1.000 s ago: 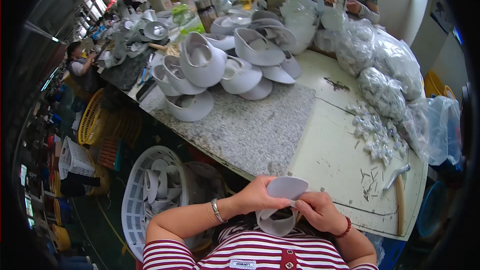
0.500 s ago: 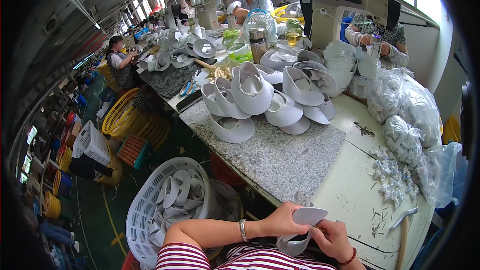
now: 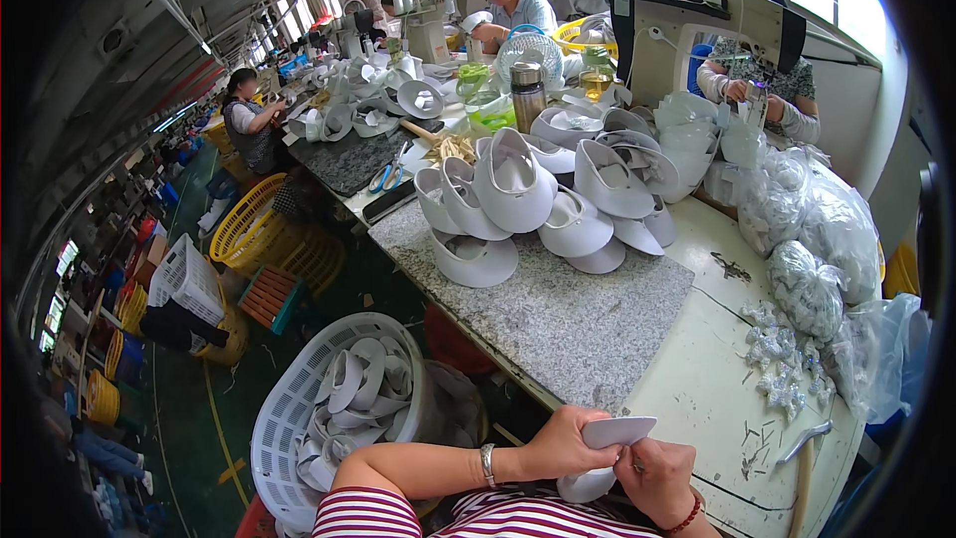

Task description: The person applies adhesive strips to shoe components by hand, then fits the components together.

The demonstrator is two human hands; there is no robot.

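A white shoe upper (image 3: 617, 430) is between my hands, just in front of the table edge. My left hand (image 3: 564, 446) grips it from the left, with thumb and fingers closed on its edge. Against its lower side, the fingers of my right hand (image 3: 657, 478) are curled and pressed together; whether they pinch anything besides the upper is hidden. The lower curved part (image 3: 586, 484) of the upper hangs below my fingers. Similar white uppers (image 3: 513, 184) stand piled on the grey stone slab (image 3: 558, 324) beyond my hands.
At the left, a white basket (image 3: 274, 408) holds several uppers. Plastic bags of parts (image 3: 807, 284) and a hammer (image 3: 805, 458) lie on the right side of the table. A steel flask (image 3: 529, 100) and scissors (image 3: 390, 171) sit farther back. Co-workers work at machines beyond.
The upper has turned in my hands, so less of its lower curved part shows. My right hand has curled in closer to it. The view has shifted slightly.
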